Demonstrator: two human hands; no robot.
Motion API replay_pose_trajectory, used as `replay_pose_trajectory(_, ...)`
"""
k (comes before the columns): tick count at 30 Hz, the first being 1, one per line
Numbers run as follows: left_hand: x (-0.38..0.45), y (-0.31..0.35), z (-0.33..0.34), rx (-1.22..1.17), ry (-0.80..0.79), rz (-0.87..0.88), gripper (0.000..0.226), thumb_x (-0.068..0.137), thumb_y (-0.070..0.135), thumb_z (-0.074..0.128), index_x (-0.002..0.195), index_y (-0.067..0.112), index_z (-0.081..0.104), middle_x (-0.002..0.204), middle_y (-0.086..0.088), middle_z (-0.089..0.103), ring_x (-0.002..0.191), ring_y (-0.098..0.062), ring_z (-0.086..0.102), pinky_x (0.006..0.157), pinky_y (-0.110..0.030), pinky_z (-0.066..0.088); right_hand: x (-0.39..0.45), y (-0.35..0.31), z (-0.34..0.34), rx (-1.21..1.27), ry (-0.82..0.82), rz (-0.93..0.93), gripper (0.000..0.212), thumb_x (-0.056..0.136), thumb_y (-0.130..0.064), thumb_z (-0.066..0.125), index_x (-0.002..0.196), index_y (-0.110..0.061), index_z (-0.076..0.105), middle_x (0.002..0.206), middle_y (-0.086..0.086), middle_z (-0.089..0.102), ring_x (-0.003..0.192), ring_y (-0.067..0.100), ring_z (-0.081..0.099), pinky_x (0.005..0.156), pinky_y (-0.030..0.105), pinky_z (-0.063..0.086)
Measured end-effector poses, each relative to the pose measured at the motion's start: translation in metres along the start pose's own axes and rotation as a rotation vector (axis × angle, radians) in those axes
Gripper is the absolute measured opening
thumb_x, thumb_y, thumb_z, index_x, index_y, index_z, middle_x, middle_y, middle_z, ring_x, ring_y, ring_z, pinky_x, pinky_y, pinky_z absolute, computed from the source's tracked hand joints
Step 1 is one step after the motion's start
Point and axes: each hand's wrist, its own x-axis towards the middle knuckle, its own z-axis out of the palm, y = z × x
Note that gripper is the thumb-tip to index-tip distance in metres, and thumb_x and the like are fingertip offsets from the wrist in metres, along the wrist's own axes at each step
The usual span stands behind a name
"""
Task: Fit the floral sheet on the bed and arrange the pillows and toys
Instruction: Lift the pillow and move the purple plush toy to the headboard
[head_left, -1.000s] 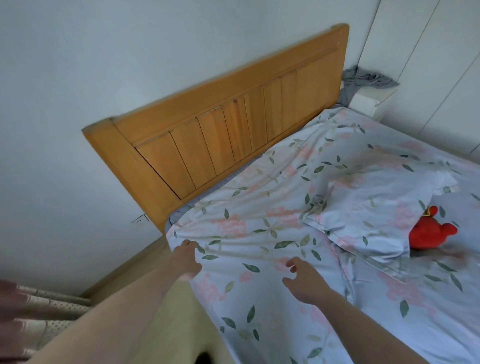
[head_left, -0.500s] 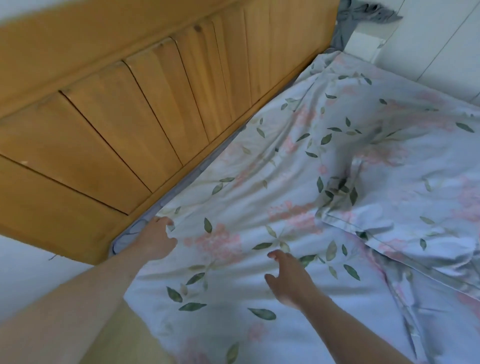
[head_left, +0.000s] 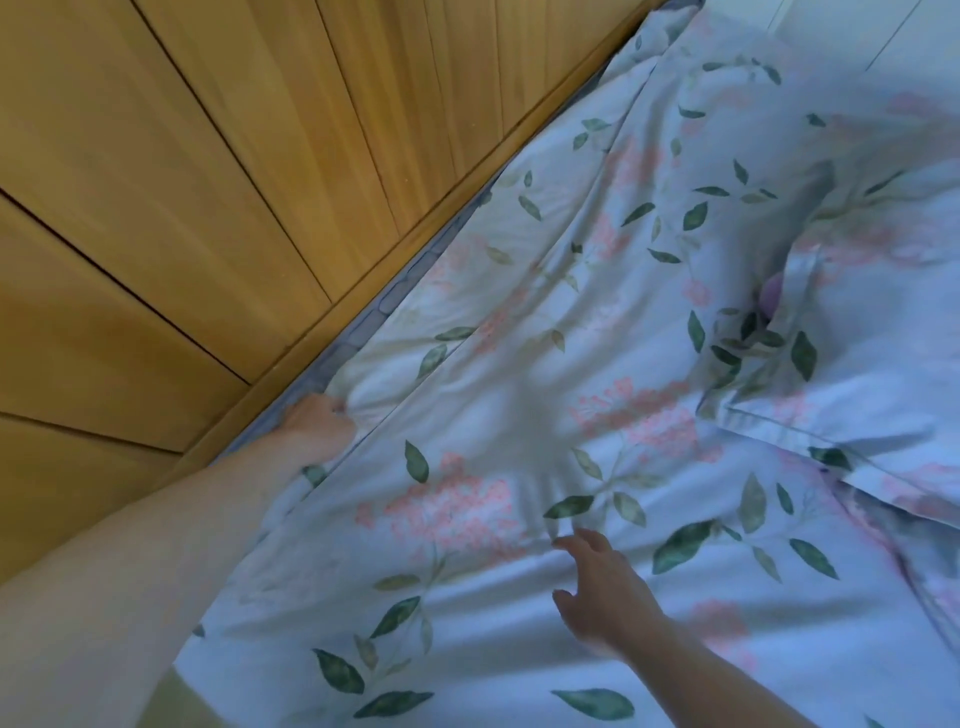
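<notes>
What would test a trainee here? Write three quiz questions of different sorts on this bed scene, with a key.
1. True or false: the left hand holds the floral sheet at the edge beside the wooden headboard.
2. Multiple choice: the right hand is A) closed in a grip on a pillow; B) fingers spread, low over the sheet; C) resting on the headboard.
3. Fill in: the grey strip showing between headboard and sheet is the edge of the ____.

Key
1. True; its fingers bunch the fabric there.
2. B.
3. Mattress, most likely, still uncovered along that edge.
</notes>
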Motion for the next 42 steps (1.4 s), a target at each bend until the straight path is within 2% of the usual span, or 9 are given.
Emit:
replay_pose_trajectory(8, -0.012, -0.013, -0.022, 0.158, 0.063, -0.017, 0.050, 0.096, 0.015, 0.044, 0.145, 0.015, 0.049, 0.155, -0.009, 0.041, 0.139, -0.035, 0.038, 0.111, -0.049, 0.040, -0.017, 0.011, -0.025, 0.127, 0.051, 0.049, 0.062, 0.098, -0.033, 0.058, 0.153, -0.031, 0.031, 0.157, -0.009, 0.026, 0.126, 0.016, 0.053, 0.101, 0.032, 0.045)
replay_pose_trajectory(13, -0.035, 0.045, 0.006, 0.455, 0.042, 0.065, 0.071, 0.091, 0.035, 0.059, 0.152, 0.016, 0.027, 0.161, -0.010, 0.011, 0.148, -0.035, 0.016, 0.115, -0.045, 0.032, -0.007, 0.068, -0.073, 0.588, 0.296, 0.293, 0.077, 0.092, -0.033, 0.070, 0.154, -0.024, 0.027, 0.156, 0.005, 0.037, 0.136, 0.025, 0.047, 0.109, 0.042, 0.042)
replay_pose_trajectory(20, -0.045, 0.130, 0.057, 0.410, -0.209, 0.409, 0.066, 0.097, 0.030, 0.060, 0.156, 0.027, 0.030, 0.165, 0.004, 0.020, 0.147, -0.020, 0.030, 0.108, -0.031, 0.041, 0.009, 0.189, -0.166, 1.217, 0.819, 0.675, 0.101, 0.068, -0.063, 0.079, 0.141, -0.004, 0.042, 0.134, 0.020, 0.055, 0.120, 0.040, 0.059, 0.102, 0.053, 0.050)
replay_pose_trajectory(24, -0.055, 0.150, 0.076, 0.471, -0.260, 0.420, 0.063, 0.099, 0.029, 0.057, 0.156, 0.028, 0.030, 0.166, 0.003, 0.017, 0.142, -0.018, 0.037, 0.101, -0.028, 0.048, 0.004, 0.235, -0.195, 1.394, 0.851, 0.690, 0.089, 0.078, -0.063, 0.075, 0.138, -0.005, 0.046, 0.123, 0.015, 0.059, 0.108, 0.035, 0.063, 0.090, 0.046, 0.056)
replay_pose_trajectory(29, -0.062, 0.170, 0.086, 0.440, -0.224, 0.486, 0.057, 0.098, 0.032, 0.058, 0.151, 0.031, 0.036, 0.163, 0.005, 0.020, 0.140, -0.017, 0.038, 0.098, -0.029, 0.050, 0.008, 0.278, -0.216, 1.583, 0.916, 0.628, 0.100, 0.058, -0.075, 0.081, 0.130, -0.011, 0.052, 0.119, 0.002, 0.063, 0.104, 0.020, 0.065, 0.067, 0.032, 0.057)
replay_pose_trajectory(32, -0.065, 0.178, 0.085, 0.404, -0.164, 0.534, 0.054, 0.097, 0.034, 0.060, 0.147, 0.035, 0.040, 0.160, 0.007, 0.025, 0.140, -0.015, 0.037, 0.102, -0.028, 0.045, 0.009, 0.294, -0.238, 1.587, 0.910, 0.582, 0.080, 0.069, -0.068, 0.080, 0.120, -0.012, 0.054, 0.110, 0.003, 0.063, 0.100, 0.019, 0.066, 0.071, 0.032, 0.056)
replay_pose_trajectory(36, -0.083, 0.191, 0.088, 0.335, -0.139, 0.550, 0.049, 0.096, 0.034, 0.062, 0.141, 0.040, 0.042, 0.155, 0.012, 0.030, 0.108, -0.005, 0.055, 0.089, -0.026, 0.050, 0.021, 0.319, -0.251, 1.490, 0.824, 0.624, 0.040, 0.086, -0.047, 0.073, 0.105, -0.015, 0.057, 0.083, 0.002, 0.063, 0.072, 0.014, 0.062, 0.064, 0.029, 0.052)
replay_pose_trajectory(39, -0.096, 0.194, 0.089, 0.329, -0.105, 0.568, 0.050, 0.096, 0.035, 0.061, 0.141, 0.041, 0.041, 0.153, 0.015, 0.030, 0.105, -0.005, 0.049, 0.083, -0.021, 0.045, 0.029, 0.325, -0.256, 1.154, 0.765, 0.670, 0.017, 0.095, -0.023, 0.059, 0.105, -0.009, 0.063, 0.071, 0.007, 0.060, 0.057, 0.021, 0.055, 0.059, 0.029, 0.052)
replay_pose_trajectory(42, -0.111, 0.202, 0.086, 0.280, -0.074, 0.591, 0.046, 0.096, 0.037, 0.062, 0.137, 0.044, 0.042, 0.150, 0.017, 0.032, 0.097, 0.000, 0.054, 0.078, -0.019, 0.045, 0.028, 0.324, -0.258, 0.839, 0.816, 0.619, 0.025, 0.094, -0.023, 0.059, 0.103, -0.003, 0.071, 0.083, 0.011, 0.067, 0.080, 0.034, 0.067, 0.081, 0.037, 0.054)
